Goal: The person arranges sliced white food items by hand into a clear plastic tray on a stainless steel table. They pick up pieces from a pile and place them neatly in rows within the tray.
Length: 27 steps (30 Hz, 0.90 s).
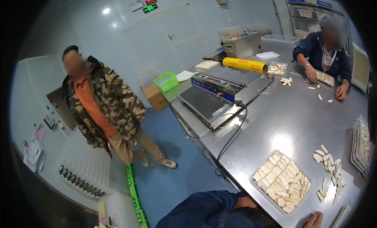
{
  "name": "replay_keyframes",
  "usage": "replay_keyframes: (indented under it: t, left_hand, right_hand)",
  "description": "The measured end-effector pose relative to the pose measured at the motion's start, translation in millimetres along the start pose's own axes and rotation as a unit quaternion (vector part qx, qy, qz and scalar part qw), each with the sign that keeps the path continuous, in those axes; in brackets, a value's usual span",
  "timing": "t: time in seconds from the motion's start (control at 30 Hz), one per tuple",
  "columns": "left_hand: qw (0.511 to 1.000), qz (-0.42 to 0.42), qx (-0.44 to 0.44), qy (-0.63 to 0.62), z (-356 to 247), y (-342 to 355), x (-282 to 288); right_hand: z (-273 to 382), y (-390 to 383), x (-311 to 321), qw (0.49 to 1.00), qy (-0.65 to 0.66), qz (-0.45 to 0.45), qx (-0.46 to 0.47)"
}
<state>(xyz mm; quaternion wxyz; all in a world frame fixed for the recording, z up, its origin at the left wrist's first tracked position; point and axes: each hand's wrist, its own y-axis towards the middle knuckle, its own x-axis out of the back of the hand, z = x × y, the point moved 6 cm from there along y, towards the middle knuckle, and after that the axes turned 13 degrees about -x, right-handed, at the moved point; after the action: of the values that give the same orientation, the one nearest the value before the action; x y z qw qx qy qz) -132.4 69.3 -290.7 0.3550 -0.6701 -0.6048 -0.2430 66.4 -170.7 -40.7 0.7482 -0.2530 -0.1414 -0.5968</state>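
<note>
A clear plastic tray (253,180) filled with overlapping pale mushroom slices (282,177) lies on the steel table in front of me. My left hand (246,202) shows only as a bit of skin past a dark blue cuff, at the table's near edge left of the tray; its fingers are hidden. At the lower edge, my right hand (314,220) is by the table surface, right of the tray's near corner. Its fingers are curled together and partly cut off, so anything inside them is hidden. Loose mushroom slices (333,171) lie in small heaps to the tray's right.
Stacked filled trays (360,145) stand at the right edge. Across the steel table (271,122), a co-worker (326,55) handles slices at another tray. A wrapping machine (214,98) with a trailing black cable (235,135) and a yellow roll (245,65) sit farther left. Another person (102,106) stands on the blue floor.
</note>
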Motion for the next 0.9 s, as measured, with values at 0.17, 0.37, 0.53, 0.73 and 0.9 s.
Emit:
replay_keyframes:
  t: [0.17, 0.37, 0.53, 0.73, 0.9]
  left_hand:
    - [1.000, 0.008, -0.013, -0.001, 9, 1, 1]
    - [1.000, 0.009, -0.017, 0.014, 17, 10, 0]
    - [0.994, -0.085, -0.051, 0.052, 33, 0, -5]
    - [0.947, 0.294, -0.025, -0.126, -60, -94, 142]
    - [0.880, -0.309, -0.067, -0.354, -79, -154, 353]
  right_hand:
    - [3, -4, 2, 0.999, -0.017, -0.032, 0.010]
    - [2, -4, 3, 0.997, -0.034, -0.052, 0.050]
    - [7, -3, -4, 0.993, -0.058, -0.053, 0.083]
    - [-11, 7, -3, 0.992, -0.067, -0.057, 0.089]
    - [0, -3, -2, 0.993, -0.065, -0.052, 0.083]
